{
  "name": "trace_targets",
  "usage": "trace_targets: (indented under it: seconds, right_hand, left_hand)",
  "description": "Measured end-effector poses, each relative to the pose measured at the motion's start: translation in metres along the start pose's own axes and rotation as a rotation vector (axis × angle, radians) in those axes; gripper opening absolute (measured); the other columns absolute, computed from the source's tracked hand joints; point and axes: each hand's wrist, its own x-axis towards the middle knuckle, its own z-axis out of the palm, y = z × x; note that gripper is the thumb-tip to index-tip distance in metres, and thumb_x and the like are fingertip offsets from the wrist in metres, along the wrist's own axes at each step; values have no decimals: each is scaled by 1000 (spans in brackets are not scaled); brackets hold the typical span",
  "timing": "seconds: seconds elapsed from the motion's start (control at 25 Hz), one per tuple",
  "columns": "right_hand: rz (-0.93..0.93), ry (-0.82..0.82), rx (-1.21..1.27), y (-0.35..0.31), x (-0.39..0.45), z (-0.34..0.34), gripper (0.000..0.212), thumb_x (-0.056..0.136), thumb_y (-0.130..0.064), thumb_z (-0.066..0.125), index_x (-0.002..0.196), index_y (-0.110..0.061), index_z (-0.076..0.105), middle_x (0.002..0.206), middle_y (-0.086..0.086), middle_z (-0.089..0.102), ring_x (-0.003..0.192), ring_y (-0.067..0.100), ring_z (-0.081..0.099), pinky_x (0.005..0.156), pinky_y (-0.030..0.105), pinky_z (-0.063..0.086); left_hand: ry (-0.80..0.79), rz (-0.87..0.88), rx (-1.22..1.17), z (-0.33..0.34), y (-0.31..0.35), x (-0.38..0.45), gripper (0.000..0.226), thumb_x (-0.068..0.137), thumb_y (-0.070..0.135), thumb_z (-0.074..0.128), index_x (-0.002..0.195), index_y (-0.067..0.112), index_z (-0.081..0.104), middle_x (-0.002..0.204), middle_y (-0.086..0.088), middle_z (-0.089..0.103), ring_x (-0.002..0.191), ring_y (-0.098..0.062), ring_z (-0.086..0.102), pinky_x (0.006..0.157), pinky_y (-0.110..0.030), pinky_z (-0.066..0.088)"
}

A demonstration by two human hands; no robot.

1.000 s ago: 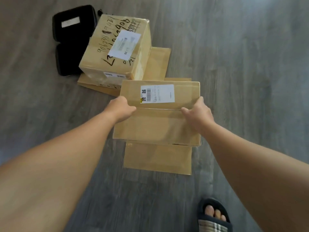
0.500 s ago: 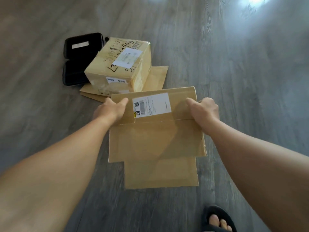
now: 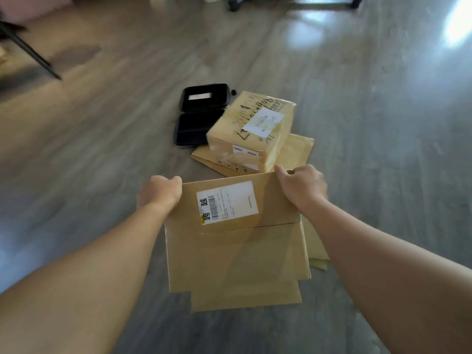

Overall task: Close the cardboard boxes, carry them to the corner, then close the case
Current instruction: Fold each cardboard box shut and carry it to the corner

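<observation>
Left hand (image 3: 163, 191) and right hand (image 3: 302, 186) each grip the near cardboard box (image 3: 235, 236) by its far corners. Its bottom flap (image 3: 245, 296) hangs loose – it could swing open and spill in carrying

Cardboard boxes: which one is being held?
The near flat box with the barcode label: left hand and right hand grip its far corners. The handwritten box sits untouched.

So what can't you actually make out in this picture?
Head view only:
- Held cardboard box: inside hidden by its flaps.
- Left hand: fingers hidden behind the box edge.
- Shipping label: print too small.
- Black case: right side hidden by the marked box.
- Furniture along the top edge: cut off.
</observation>
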Motion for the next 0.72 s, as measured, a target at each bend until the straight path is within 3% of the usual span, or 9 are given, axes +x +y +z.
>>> trace_targets:
  seconds: [0.24, 0.32, 0.4, 0.52, 0.64, 0.72]
  right_hand:
    - [-138, -86, 266, -56, 1, 51, 52, 80, -60, 64, 84, -10, 76, 76, 3, 70, 74, 25, 67, 61, 37, 54]
    - [-229, -132, 323, -65, -2, 66, 51, 79, -61, 66, 87, -12, 77, 78, 4, 71, 79, 27, 67, 71, 46, 59]
    - [-318, -146, 338, -72, -4, 81, 54, 76, -63, 68, 99, -15, 77, 83, -6, 71, 86, 20, 67, 80, 45, 59]
    - [-373, -146, 366, -82, -5, 98, 60, 73, -59, 75, 123, -26, 70, 101, -22, 68, 99, 2, 64, 87, 33, 57]
    - [-398, -243, 383, -78, -6, 115, 42, 74, -45, 81, 114, -45, 66, 103, -21, 72, 99, -1, 67, 88, 37, 59]
    - [-447, -326, 303, -68, -7, 124, 46, 77, -37, 81, 117, -50, 62, 99, -27, 72, 98, -2, 67, 90, 37, 58]
  left_hand:
    - [239, -61, -76, -53, -45, 19, 33, 85, 37, 51, 65, 10, 54, 69, -9, 56, 75, -33, 54, 67, -35, 40]
    - [321, -76, -119, -67, -58, 21, 36, 87, 32, 53, 59, 9, 48, 65, -10, 54, 73, -33, 51, 67, -35, 37]
    - [399, -110, -184, -77, -72, 22, 38, 89, 30, 55, 59, 8, 47, 61, -7, 49, 71, -33, 49, 67, -35, 35]
    - [475, -130, -273, -81, -94, 24, 30, 90, 25, 53, 70, 2, 51, 75, -15, 59, 80, -38, 57, 67, -37, 41]
    - [465, -124, -262, -68, -119, 23, 25, 93, 26, 56, 87, 1, 57, 92, -19, 63, 87, -37, 59, 64, -36, 44]
    - [414, -143, -219, -51, -138, 17, 22, 94, 26, 60, 90, 5, 57, 91, -12, 60, 82, -28, 55, 56, -29, 37]
